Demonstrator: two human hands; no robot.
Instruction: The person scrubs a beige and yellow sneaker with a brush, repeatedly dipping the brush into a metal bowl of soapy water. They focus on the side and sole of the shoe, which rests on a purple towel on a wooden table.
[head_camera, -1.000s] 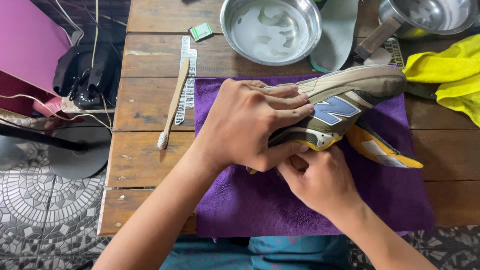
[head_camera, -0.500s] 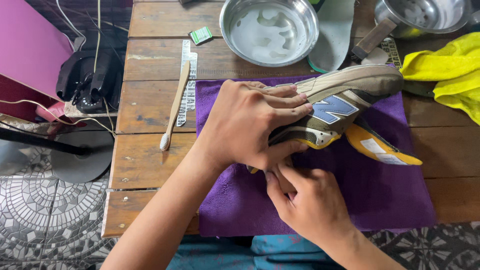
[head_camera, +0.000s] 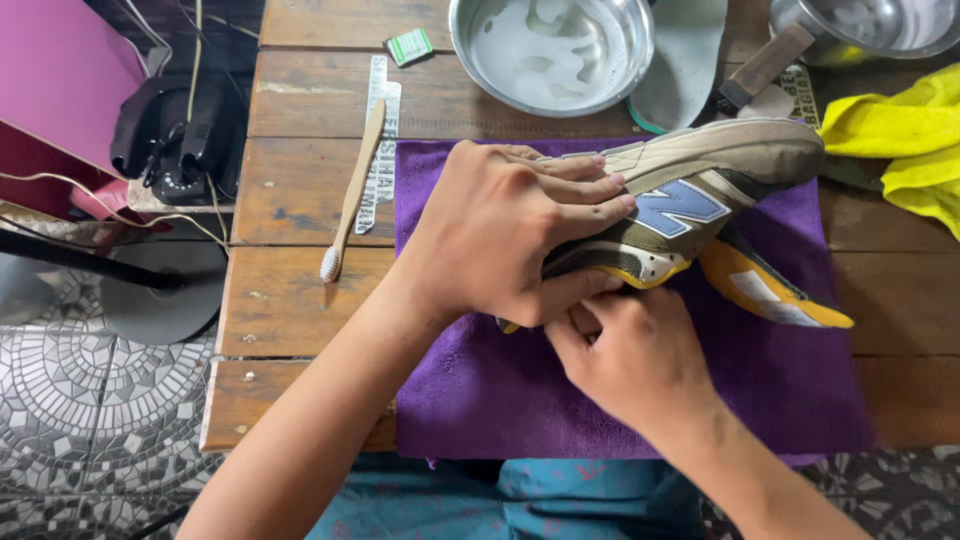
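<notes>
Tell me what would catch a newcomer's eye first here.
Two bare hands, left hand and right hand, grip a worn tan sneaker with a blue side emblem on a purple cloth. Behind it on the wooden table stands a round steel bowl of soapy water.

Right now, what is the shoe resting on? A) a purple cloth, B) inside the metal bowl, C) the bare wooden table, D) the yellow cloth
A: the shoe lies on the purple cloth spread over the wooden table, pressed down by the left hand, while the right hand works at its near edge. The yellow cloth and the metal bowl sit apart, farther back.
</notes>
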